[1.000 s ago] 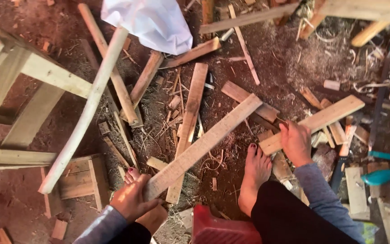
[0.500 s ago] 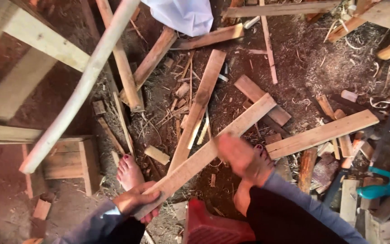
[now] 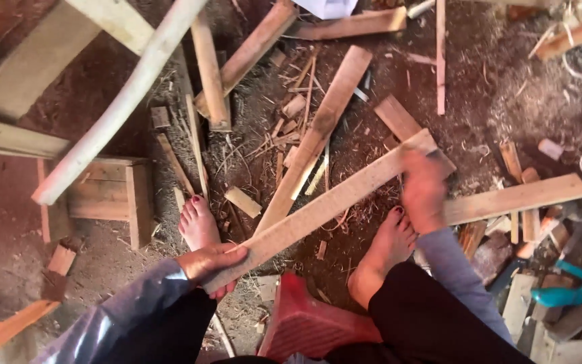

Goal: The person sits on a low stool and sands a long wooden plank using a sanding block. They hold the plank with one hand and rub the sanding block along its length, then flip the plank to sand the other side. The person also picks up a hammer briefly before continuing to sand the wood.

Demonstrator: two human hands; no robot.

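- Left hand [image 3: 214, 268] closed around the near end of a long wooden plank [image 3: 318, 210], fingers wrapped over the top edge, thumb side toward the body.
- Right hand [image 3: 424, 191] laid over the plank near its far end, fingers curled down on the wood; blurred, so grip tightness hard to tell.
- Plank slanting from lower left up to upper right, raised over the dirt floor [image 3: 500, 101], crossing above a second, darker plank [image 3: 318, 135] lying on the ground.
- Left bare foot [image 3: 199, 222] flat on the ground just beyond the left hand, toenails painted dark.
- Right bare foot [image 3: 380, 259] on the ground below the right hand, close under the held plank.
- Red plastic stool [image 3: 304, 323] between the legs, just beneath the plank's near end.
- Another pale plank [image 3: 513, 199] on the ground, running right from beside the right hand.
- Small wooden box frame [image 3: 106, 195] to the left of the left foot.
- Long pale round pole [image 3: 119, 108] leaning across the upper left, over a wooden frame [image 3: 28, 67].
- Offcuts, splinters and shavings scattered all over the floor.
- Teal tool handle [image 3: 574, 290] at the right edge, well apart from both hands.
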